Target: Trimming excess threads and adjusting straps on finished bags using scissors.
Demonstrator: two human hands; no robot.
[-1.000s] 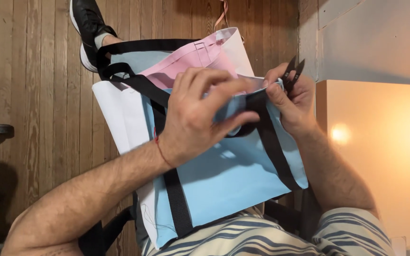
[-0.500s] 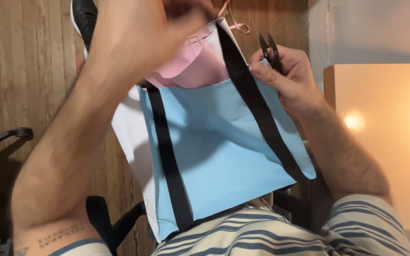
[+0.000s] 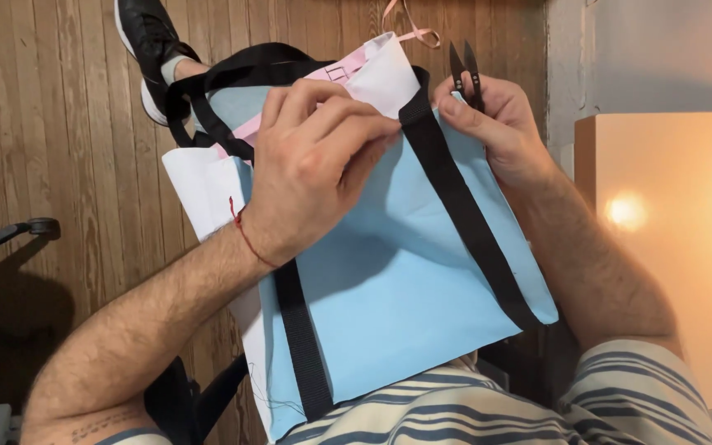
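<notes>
Over a wooden floor (image 3: 59, 124) the light-blue bag (image 3: 397, 280) lies lengthwise, mouth pointing away — left hand (image 3: 315, 173) pinching its top edge, right hand (image 3: 496, 124) gripping upright black snips (image 3: 466, 72).

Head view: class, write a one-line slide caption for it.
Left hand grips a light blue tote bag at its black strap; right hand holds black thread snips.

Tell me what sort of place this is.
Probably a home sewing corner. It has a wooden plank floor; the right hand holds thread snips, and the left hand rests on a light blue tote bag across the lap.
</notes>
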